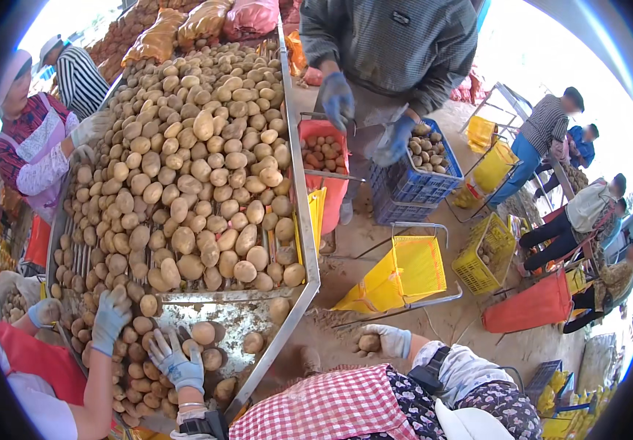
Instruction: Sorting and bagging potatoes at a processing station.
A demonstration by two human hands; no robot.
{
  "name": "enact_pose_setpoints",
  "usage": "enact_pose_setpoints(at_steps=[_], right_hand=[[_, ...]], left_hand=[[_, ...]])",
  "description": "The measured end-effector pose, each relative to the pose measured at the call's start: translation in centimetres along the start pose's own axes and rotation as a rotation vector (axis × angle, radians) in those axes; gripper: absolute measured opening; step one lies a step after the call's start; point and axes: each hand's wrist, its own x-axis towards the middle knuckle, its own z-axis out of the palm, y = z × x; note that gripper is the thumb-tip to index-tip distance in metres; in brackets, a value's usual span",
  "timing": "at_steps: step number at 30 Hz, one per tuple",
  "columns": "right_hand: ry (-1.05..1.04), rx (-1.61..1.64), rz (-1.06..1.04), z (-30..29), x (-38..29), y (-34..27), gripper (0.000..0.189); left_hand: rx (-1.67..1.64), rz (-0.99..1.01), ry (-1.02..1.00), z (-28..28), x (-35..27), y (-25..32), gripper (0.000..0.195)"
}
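My left hand, in a pale blue-white work glove, lies spread over the potatoes at the lower end of a metal sorting table. Its fingers are apart and touch potatoes; none appears gripped. Off the table's right side, my right hand, gloved too, holds a potato above the dirt floor. A few loose potatoes rest on the bare metal close to my left hand. Further up the table, a large heap of potatoes covers the slatted rollers.
A yellow mesh bag hangs from a metal stand near my right hand. Beyond are a yellow crate, stacked blue crates and a red bag with potatoes. A co-worker's gloved hand works left of mine; other people stand around.
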Motion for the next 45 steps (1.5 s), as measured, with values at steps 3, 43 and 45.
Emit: enact_pose_setpoints(at_steps=[3, 43, 45], right_hand=[[0.243, -0.818, -0.416, 0.0, -3.3, -6.9, 0.028], [0.431, -1.956, -1.235, 28.8, 17.8, -7.7, 0.049], [0.29, -1.972, -1.186, 28.3, 16.5, -7.9, 0.041]], left_hand=[[0.041, 0.073, 0.074, 0.0, -1.5, -2.5, 0.072], [-0.32, -0.072, 0.154, -3.1, -6.9, -5.5, 0.068], [-0.363, 0.006, 0.168, -3.3, -5.2, -4.8, 0.067]])
